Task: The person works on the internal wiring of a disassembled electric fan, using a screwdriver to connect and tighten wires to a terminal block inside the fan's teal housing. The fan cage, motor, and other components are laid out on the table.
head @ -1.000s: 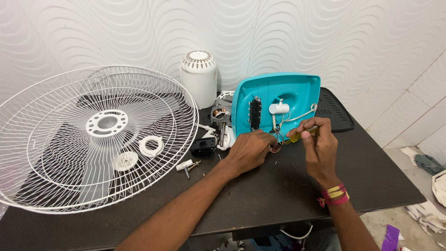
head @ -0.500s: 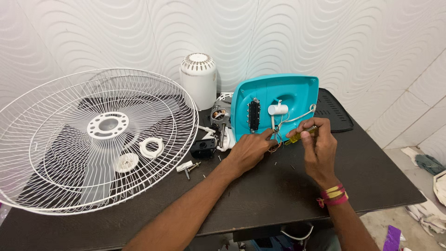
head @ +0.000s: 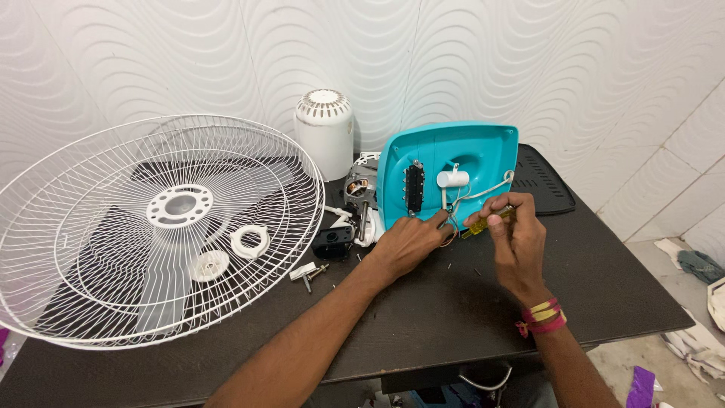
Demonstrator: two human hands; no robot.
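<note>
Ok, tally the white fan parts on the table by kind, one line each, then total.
Wire fan guard: 1
Cylindrical motor cover: 1
Ring-shaped plastic nuts: 2
Total: 4

wire fan guards (head: 113, 249): 2 | white plastic rings (head: 250, 241): 2 | teal fan base (head: 483, 155): 1 | hands (head: 408, 243): 2

A dark table (head: 453, 325) stands against a white wavy-relief wall (head: 226, 60); rags litter the pale floor (head: 680, 257).
</note>
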